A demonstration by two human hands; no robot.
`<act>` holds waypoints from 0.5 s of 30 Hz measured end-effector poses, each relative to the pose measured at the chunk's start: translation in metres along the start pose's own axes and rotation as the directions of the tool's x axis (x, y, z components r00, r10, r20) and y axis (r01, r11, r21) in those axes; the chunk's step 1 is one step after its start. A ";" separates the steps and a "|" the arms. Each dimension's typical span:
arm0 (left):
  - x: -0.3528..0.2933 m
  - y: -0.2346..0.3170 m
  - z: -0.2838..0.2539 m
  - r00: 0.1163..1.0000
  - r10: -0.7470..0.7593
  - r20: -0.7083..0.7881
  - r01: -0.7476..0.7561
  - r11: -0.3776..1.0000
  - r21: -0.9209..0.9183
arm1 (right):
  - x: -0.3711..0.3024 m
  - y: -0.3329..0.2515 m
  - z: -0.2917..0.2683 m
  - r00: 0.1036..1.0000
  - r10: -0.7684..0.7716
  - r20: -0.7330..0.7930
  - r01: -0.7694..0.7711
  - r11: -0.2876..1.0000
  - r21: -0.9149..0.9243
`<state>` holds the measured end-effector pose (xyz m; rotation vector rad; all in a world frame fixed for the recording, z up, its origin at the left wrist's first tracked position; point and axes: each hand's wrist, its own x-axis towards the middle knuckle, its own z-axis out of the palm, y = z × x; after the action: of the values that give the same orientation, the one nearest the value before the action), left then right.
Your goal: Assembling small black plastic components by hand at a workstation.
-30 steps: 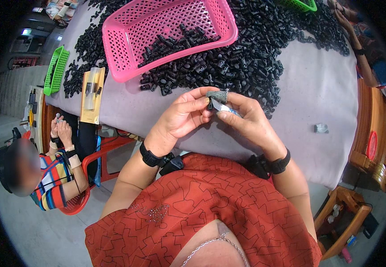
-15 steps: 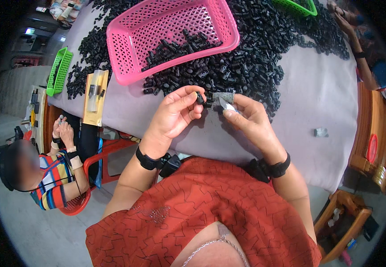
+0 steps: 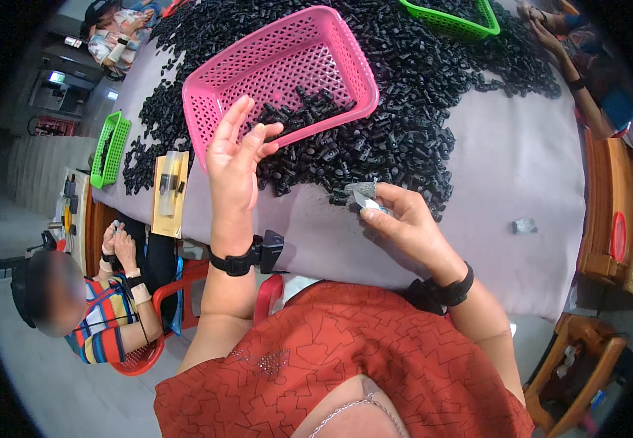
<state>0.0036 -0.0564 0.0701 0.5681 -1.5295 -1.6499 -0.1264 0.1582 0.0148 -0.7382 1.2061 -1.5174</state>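
My left hand [image 3: 234,164] is raised over the near left side of the pink basket [image 3: 218,91], fingers apart and nothing visible in them. Small black plastic parts [image 3: 305,109] lie inside that basket. Over the grey cloth, just in front of the big heap of black parts [image 3: 389,124], my right hand [image 3: 411,223] is closed on a small knife [image 3: 366,204] with a pointed blade and a whitish handle. A rough grey scrap [image 3: 361,188] sits against the blade and fingers; whether it is cloth or abrasive pad I cannot tell.
A second grey scrap [image 3: 524,225] lies on the grey tablecloth [image 3: 506,168] to the right. Green baskets stand at the left edge [image 3: 110,150] and far right [image 3: 462,28]. A yellow board [image 3: 169,193] carries a clear tube. Other people sit around the table.
My left hand has swung up and left to the pink basket, and the small black part it pinched is gone from its fingers. My right hand keeps the knife and grey scrap, slightly lower.
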 end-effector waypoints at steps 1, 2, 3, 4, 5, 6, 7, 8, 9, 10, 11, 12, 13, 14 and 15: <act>-0.004 -0.002 -0.001 1.000 0.003 -0.003 -0.003 0.998 0.057 | 0.000 0.002 0.000 1.000 -0.015 0.003 0.015 1.000 -0.013; -0.009 -0.005 0.000 0.999 -0.002 0.044 -0.002 0.996 0.086 | -0.001 0.000 0.001 1.000 -0.011 -0.003 0.011 1.000 -0.008; -0.015 -0.007 0.001 0.999 -0.010 0.048 0.006 0.996 0.087 | -0.001 -0.005 0.001 1.000 0.018 -0.005 -0.018 1.000 0.006; -0.023 -0.008 0.003 0.990 -0.074 0.117 0.052 0.981 0.186 | -0.001 -0.008 0.003 0.999 0.048 -0.004 -0.048 0.999 0.019; -0.030 -0.011 0.005 0.973 -0.144 0.178 0.089 0.954 0.285 | -0.002 -0.008 0.003 0.998 0.055 -0.008 -0.054 0.998 0.024; -0.035 -0.018 0.006 0.952 -0.223 0.209 0.143 0.930 0.338 | -0.002 -0.008 0.004 0.999 0.038 -0.012 -0.038 0.999 0.006; -0.040 -0.026 0.007 0.940 -0.246 0.238 0.149 0.921 0.361 | -0.001 -0.009 0.003 1.000 0.019 -0.014 -0.019 1.000 -0.015; -0.044 -0.031 0.006 0.938 -0.213 0.273 0.051 0.864 0.501 | 0.000 -0.007 0.002 1.000 0.002 -0.004 -0.003 0.999 -0.033; -0.047 -0.034 0.007 0.931 -0.186 0.313 -0.053 0.780 0.623 | 0.000 -0.006 0.002 1.000 0.006 -0.005 -0.006 0.999 -0.032; -0.049 -0.034 0.009 0.922 -0.177 0.344 -0.122 0.710 0.693 | 0.000 -0.006 0.003 1.000 0.013 -0.007 -0.013 0.999 -0.029; -0.049 -0.036 0.009 0.922 -0.177 0.344 -0.122 0.711 0.693 | 0.000 -0.006 0.003 1.000 0.020 -0.008 -0.020 0.999 -0.025; -0.048 -0.037 0.008 0.897 -0.184 0.403 -0.191 0.660 0.727 | 0.000 -0.006 0.002 1.000 0.020 -0.007 -0.020 0.999 -0.026; -0.049 -0.038 0.008 0.866 -0.196 0.459 -0.261 0.606 0.751 | -0.001 -0.006 0.002 0.999 0.037 -0.010 -0.037 0.999 -0.028; -0.050 -0.038 0.010 0.861 -0.203 0.466 -0.265 0.602 0.753 | -0.001 -0.007 0.002 0.998 0.054 -0.012 -0.054 0.998 -0.030; -0.050 -0.036 0.011 0.862 -0.203 0.465 -0.265 0.602 0.753 | -0.002 -0.008 0.002 0.998 0.054 -0.011 -0.054 0.998 -0.030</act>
<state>0.0147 -0.0122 0.0273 0.5576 -2.7176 -1.0090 -0.1261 0.1589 0.0229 -0.7130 1.2494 -1.4628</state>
